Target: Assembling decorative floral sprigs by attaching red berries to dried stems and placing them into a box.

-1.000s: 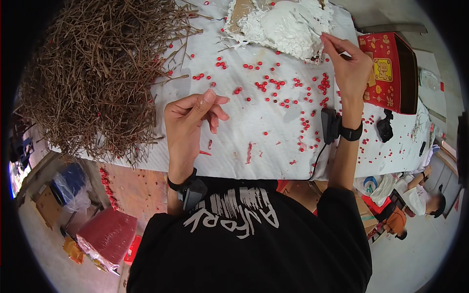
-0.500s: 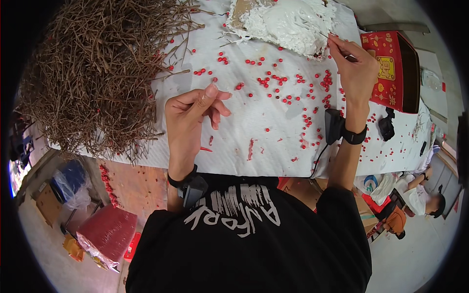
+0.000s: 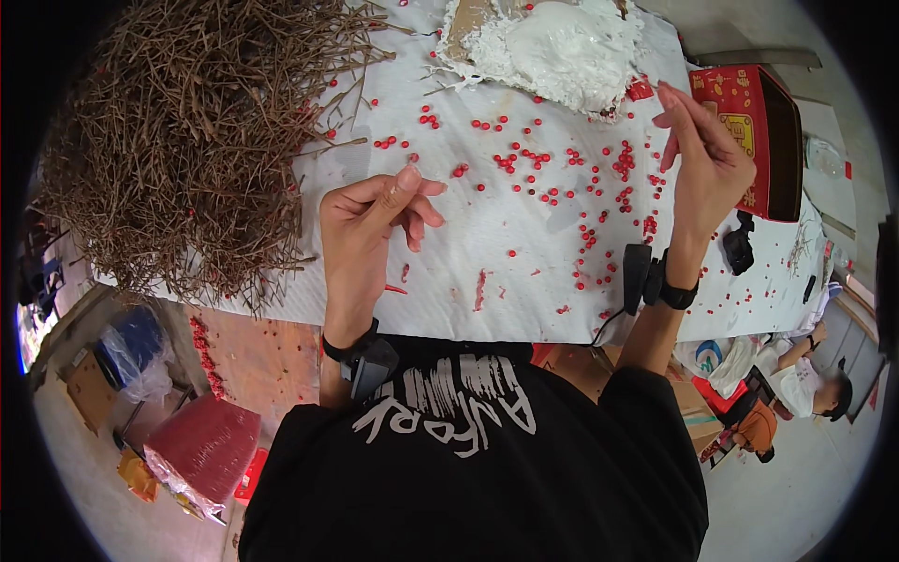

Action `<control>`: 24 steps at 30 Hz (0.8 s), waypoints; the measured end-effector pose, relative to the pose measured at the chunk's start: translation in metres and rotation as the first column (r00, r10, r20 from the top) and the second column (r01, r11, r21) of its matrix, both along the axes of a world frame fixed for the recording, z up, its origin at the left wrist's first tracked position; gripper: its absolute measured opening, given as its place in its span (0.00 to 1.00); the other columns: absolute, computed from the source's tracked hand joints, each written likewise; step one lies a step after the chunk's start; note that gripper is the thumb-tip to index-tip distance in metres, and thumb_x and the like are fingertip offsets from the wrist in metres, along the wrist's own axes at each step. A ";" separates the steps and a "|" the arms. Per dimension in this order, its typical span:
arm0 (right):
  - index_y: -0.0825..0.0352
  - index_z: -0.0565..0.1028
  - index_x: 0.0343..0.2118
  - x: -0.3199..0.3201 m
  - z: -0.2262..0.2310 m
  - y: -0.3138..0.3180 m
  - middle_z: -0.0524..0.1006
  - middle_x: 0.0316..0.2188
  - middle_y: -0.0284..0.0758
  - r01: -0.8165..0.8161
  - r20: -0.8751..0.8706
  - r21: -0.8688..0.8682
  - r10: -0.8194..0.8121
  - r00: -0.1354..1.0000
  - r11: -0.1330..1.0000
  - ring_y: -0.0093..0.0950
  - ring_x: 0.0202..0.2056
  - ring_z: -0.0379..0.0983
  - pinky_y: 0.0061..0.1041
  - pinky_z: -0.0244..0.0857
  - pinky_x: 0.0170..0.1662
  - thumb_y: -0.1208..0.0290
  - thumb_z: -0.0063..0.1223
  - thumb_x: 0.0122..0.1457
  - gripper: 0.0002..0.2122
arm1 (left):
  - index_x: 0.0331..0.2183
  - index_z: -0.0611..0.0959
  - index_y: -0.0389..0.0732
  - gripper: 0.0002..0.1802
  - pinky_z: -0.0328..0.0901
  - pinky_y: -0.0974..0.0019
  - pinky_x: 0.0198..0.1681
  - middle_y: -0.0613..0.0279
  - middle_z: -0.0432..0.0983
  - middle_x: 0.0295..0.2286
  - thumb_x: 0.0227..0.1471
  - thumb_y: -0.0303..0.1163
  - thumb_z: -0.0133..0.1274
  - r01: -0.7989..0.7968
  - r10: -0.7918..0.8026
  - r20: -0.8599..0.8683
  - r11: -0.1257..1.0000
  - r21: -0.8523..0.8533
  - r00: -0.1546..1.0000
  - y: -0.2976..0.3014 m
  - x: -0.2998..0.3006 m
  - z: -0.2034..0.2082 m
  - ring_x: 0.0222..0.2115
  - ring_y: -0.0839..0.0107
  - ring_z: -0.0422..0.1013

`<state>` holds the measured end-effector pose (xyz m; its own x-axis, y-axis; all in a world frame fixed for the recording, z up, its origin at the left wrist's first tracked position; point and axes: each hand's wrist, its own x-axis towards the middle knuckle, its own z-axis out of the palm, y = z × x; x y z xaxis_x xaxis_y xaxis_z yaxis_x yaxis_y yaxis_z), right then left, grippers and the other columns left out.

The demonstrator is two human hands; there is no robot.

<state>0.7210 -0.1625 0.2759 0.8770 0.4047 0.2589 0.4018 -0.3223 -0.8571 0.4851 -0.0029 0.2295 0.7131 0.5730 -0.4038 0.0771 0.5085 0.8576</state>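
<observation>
My right hand (image 3: 712, 159) leaves the glossy white paste (image 3: 562, 47) at one o'clock, contact seemingly over; whether it or my left hand (image 3: 361, 215) grips anything, I cannot tell.

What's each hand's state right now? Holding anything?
Left hand: fingers curled; whether it holds anything cannot be told.
Right hand: fingers partly bent; open or pinching cannot be told.

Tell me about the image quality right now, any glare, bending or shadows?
Head view: the near edge of the white table covering bows, and the picture's corners go black; head view again: the white paste looks pale with little surface detail, soft grey shadows lie on the covering, and the red berries mid-picture look reasonably sharp.
</observation>
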 end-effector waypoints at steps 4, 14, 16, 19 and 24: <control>0.70 0.80 0.36 0.002 -0.011 -0.003 0.78 0.21 0.34 0.010 -0.177 0.052 -0.001 0.984 0.999 0.12 0.16 0.62 0.11 0.52 0.18 0.75 0.58 0.54 0.08 | 0.29 0.82 0.29 0.18 0.59 0.76 0.17 0.56 0.77 0.22 0.57 0.37 0.50 0.009 -0.009 -0.003 1.000 -0.005 1.000 -0.001 0.000 -0.001 0.18 0.76 0.70; 0.73 0.79 0.36 0.045 -0.013 -0.004 0.76 0.23 0.30 0.026 -0.516 0.210 0.089 0.852 0.977 0.12 0.22 0.62 0.11 0.52 0.21 0.72 0.58 0.55 0.10 | 0.28 0.82 0.29 0.18 0.58 0.75 0.17 0.56 0.76 0.20 0.58 0.35 0.48 0.011 -0.011 0.014 1.000 -0.025 1.000 0.000 0.001 0.000 0.17 0.77 0.68; 0.73 0.79 0.36 0.056 -0.008 0.004 0.76 0.24 0.29 0.007 -0.462 0.187 0.082 0.883 0.982 0.11 0.22 0.63 0.11 0.52 0.21 0.72 0.58 0.55 0.10 | 0.27 0.82 0.29 0.17 0.59 0.75 0.17 0.55 0.77 0.21 0.57 0.35 0.49 -0.007 0.008 0.022 0.999 -0.037 1.000 0.001 -0.001 -0.001 0.16 0.76 0.68; 0.72 0.79 0.33 0.088 -0.008 0.023 0.76 0.24 0.29 -0.011 -0.504 0.192 0.108 0.857 0.981 0.11 0.22 0.63 0.12 0.52 0.21 0.71 0.59 0.54 0.09 | 0.25 0.82 0.29 0.17 0.60 0.74 0.18 0.53 0.78 0.22 0.55 0.35 0.53 -0.027 0.030 0.029 0.997 -0.071 0.999 0.001 -0.002 0.001 0.15 0.75 0.68; 0.71 0.80 0.31 0.121 -0.034 0.029 0.77 0.23 0.30 -0.006 -0.510 0.209 0.115 0.853 0.978 0.11 0.21 0.63 0.13 0.52 0.21 0.71 0.61 0.52 0.08 | 0.25 0.82 0.28 0.17 0.60 0.74 0.18 0.53 0.78 0.22 0.55 0.34 0.52 -0.044 0.045 0.016 0.997 -0.063 0.999 0.001 -0.001 0.002 0.15 0.75 0.68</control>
